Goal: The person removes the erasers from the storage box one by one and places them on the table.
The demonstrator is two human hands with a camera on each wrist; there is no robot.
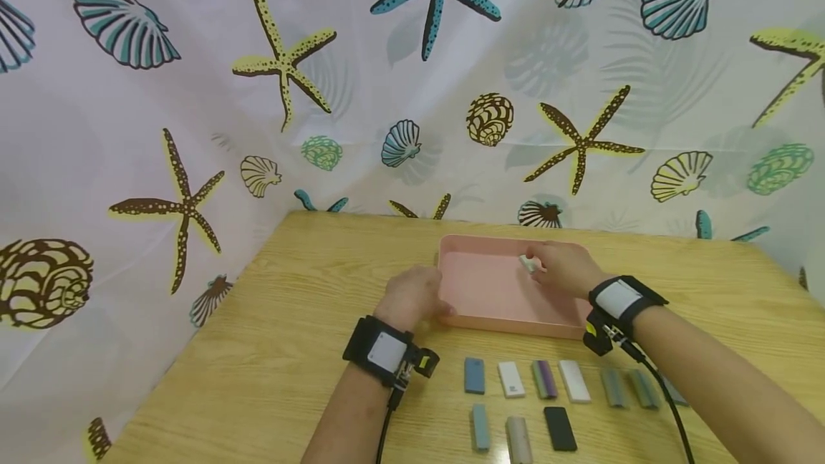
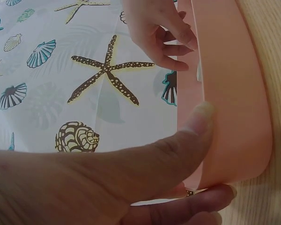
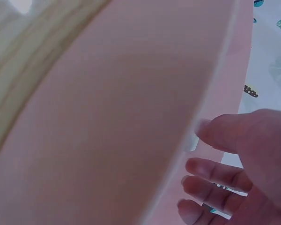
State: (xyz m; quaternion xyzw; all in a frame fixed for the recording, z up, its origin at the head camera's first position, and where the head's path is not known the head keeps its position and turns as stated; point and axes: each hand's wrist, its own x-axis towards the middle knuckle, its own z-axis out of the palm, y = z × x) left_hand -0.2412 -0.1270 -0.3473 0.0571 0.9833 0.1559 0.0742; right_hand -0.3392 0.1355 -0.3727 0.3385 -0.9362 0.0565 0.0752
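Observation:
A shallow pink tray (image 1: 490,323) sits on the wooden table. My left hand (image 1: 412,296) grips its left wall, thumb (image 2: 196,124) over the rim and fingers beneath the outside. My right hand (image 1: 563,267) reaches into the tray's back right part. A small pale block (image 1: 528,263) is at its fingertips, partly hidden by the rim in both wrist views. The right thumb (image 3: 220,133) and the other fingers stand apart, loosely bent. In front of the tray lie small blocks, among them a blue block (image 1: 474,376), a white block (image 1: 511,379) and a black block (image 1: 560,428).
Other small blocks lie in the two rows, including a striped block (image 1: 544,379), a second white block (image 1: 574,381) and a teal block (image 1: 480,427). Several grey-green ones sit near the right forearm. A cloth (image 1: 387,77) printed with shells and starfish hangs behind the table.

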